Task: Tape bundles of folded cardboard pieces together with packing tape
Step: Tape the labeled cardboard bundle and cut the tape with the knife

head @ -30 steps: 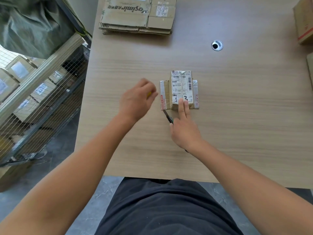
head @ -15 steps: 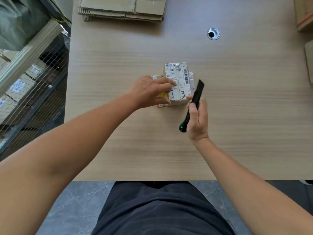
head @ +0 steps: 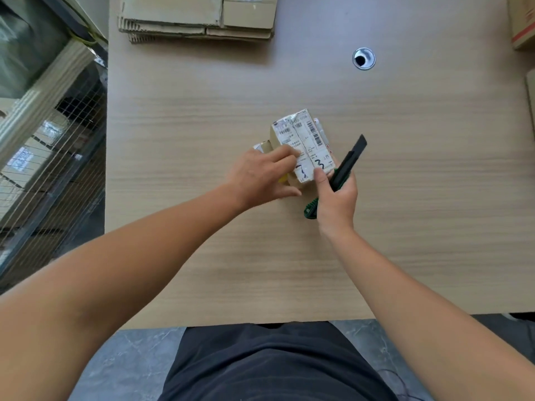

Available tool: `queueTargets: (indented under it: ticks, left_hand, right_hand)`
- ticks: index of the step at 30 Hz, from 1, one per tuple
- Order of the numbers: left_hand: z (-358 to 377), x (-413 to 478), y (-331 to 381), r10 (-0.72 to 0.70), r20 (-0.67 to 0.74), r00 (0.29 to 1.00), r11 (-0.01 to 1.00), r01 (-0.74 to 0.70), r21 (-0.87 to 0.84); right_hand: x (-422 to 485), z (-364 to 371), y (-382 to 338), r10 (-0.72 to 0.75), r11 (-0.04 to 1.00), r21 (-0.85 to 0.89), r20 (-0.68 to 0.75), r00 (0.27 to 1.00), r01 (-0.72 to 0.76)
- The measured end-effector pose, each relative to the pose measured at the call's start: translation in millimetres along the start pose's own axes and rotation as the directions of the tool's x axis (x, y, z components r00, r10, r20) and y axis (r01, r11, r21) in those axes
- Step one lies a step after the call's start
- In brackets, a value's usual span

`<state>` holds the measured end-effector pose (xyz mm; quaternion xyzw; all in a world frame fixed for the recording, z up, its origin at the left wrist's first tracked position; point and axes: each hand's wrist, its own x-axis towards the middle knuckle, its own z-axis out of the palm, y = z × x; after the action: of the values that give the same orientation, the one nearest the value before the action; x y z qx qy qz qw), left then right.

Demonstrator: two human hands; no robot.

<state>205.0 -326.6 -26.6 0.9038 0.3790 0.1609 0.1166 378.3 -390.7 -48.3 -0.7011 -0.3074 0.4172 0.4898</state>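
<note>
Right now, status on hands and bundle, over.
Left hand holds cardboard bundle on table. Right hand grips utility knife beside it. Nothing blocking.

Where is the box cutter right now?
In the head view, the box cutter is gripped in the right hand, just right of the cardboard bundle.

table point(head: 434, 198) pale wood-grain | cable grommet point(head: 363, 58) far right | floor point(head: 130, 366) grey marbled | wire-mesh rack point(head: 52, 157) left

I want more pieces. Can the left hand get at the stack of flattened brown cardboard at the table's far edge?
Probably, stretching: only bare wooden table lies before the flattened cardboard stack, but the left hand holds the labelled cardboard bundle.
</note>
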Motion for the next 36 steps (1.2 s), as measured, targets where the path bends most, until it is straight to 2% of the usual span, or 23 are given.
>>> queueTargets:
  ticks: [2, 3, 6, 7, 9, 12, 14, 16, 18, 20, 22, 24, 26, 28, 32, 34, 36]
  left_hand:
    - [-21, 3, -1, -0.098, 0.188, 0.977, 0.982, 0.125, -0.14]
    - [-34, 2, -6, -0.116, 0.222, 0.968, 0.967, 0.161, -0.198]
    - [-76, -3, -31, -0.197, 0.169, 0.966, 0.918, 0.243, -0.312]
    - [-86, -4, -40, -0.218, 0.179, 0.959, 0.917, 0.264, -0.298]
    - [-96, 1, -54, -0.234, 0.288, 0.928, 0.929, 0.301, -0.215]
    - [-87, 10, -58, -0.227, 0.45, 0.864, 0.947, 0.303, -0.104]
    - [-73, 6, -53, -0.259, 0.496, 0.829, 0.944, 0.326, -0.052]
    - [-63, -5, -45, -0.366, 0.49, 0.791, 0.905, 0.426, -0.011]
    - [-56, -19, -31, -0.498, 0.431, 0.753, 0.827, 0.561, -0.024]
    - [-49, -32, -10, -0.634, 0.334, 0.697, 0.717, 0.692, -0.084]
    - [-38, -46, 19, -0.702, 0.292, 0.65, 0.627, 0.758, -0.179]
    - [-27, -59, 50, -0.667, 0.352, 0.657, 0.6, 0.754, -0.268]
    - [-22, -70, 76, -0.614, 0.424, 0.666, 0.6, 0.742, -0.298]
    - [-23, -77, 86, -0.611, 0.419, 0.672, 0.59, 0.739, -0.325]
    - [-49, -80, 89, -0.693, 0.359, 0.625, 0.415, 0.753, -0.51]
    - [-61, -78, 92, -0.69, 0.36, 0.628, 0.396, 0.744, -0.539]
    - [-70, -76, 96, -0.661, 0.351, 0.663, 0.44, 0.721, -0.535]
  right_hand:
    - [5, -2, -2, -0.013, 1.0, -0.022, 0.057, 0.998, 0.014]
    - [8, -5, -2, -0.021, 0.999, -0.042, 0.101, 0.995, 0.026]
    - [23, -17, -8, -0.053, 0.99, -0.112, 0.306, 0.951, 0.091]
    - [30, -21, -13, -0.045, 0.985, -0.135, 0.404, 0.914, 0.107]
    - [46, -29, -28, -0.003, 0.96, -0.228, 0.569, 0.822, 0.162]
    - [62, -34, -50, 0.043, 0.884, -0.369, 0.675, 0.737, 0.286]
    - [63, -30, -55, 0.032, 0.831, -0.434, 0.661, 0.75, 0.348]
    - [55, -25, -57, -0.049, 0.769, -0.523, 0.524, 0.85, 0.367]
    - [32, -25, -53, -0.1, 0.777, -0.569, 0.312, 0.945, 0.27]
    - [1, -29, -42, -0.016, 0.861, -0.494, 0.219, 0.976, 0.125]
    - [-26, -27, -30, 0.128, 0.926, -0.377, 0.281, 0.951, -0.013]
    - [-39, -22, -26, 0.152, 0.936, -0.35, 0.324, 0.934, -0.031]
    - [-37, -19, -28, 0.112, 0.948, -0.317, 0.337, 0.935, 0.0]
    - [-31, -22, -30, 0.084, 0.952, -0.305, 0.379, 0.922, 0.038]
    - [-19, -35, -40, 0.022, 0.906, -0.382, 0.479, 0.878, 0.185]
    - [-21, -42, -46, -0.095, 0.896, -0.341, 0.482, 0.871, 0.286]
    - [-28, -52, -54, -0.247, 0.893, -0.25, 0.424, 0.871, 0.375]
